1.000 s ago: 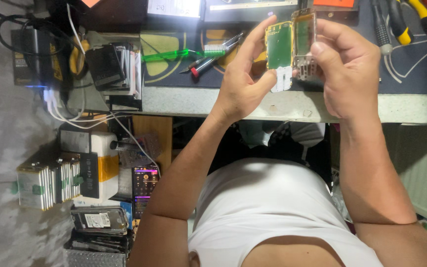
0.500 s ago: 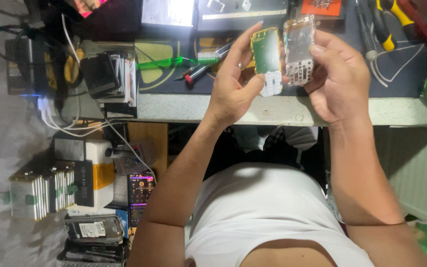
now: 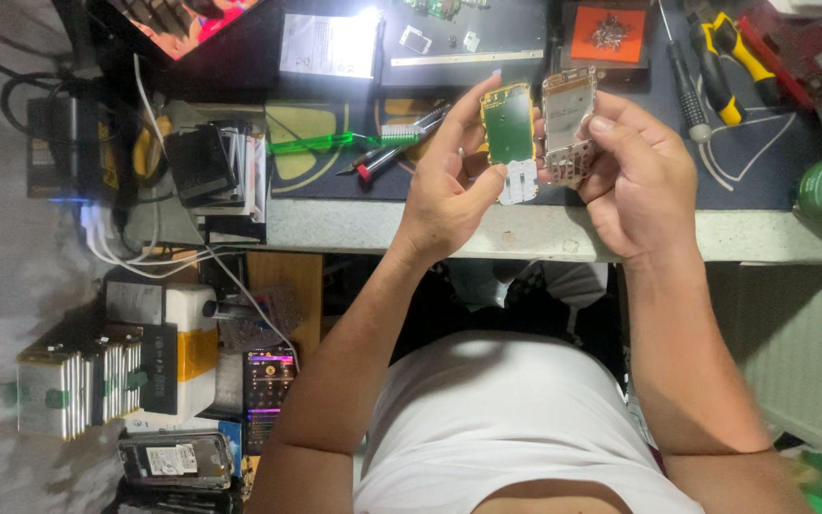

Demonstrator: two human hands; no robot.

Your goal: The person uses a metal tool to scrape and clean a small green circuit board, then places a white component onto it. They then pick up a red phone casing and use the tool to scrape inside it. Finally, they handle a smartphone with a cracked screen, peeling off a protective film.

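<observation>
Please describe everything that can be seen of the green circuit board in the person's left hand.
The green circuit board is a small flat rectangle with a yellowish rim and rounded upper corners. Its green face looks plain, and a white patterned section sits at its lower end. The left hand holds it upright above the workbench edge, thumb on the lower part, fingers behind. It stands close beside the silvery phone frame held in the right hand; whether they touch is unclear.
</observation>
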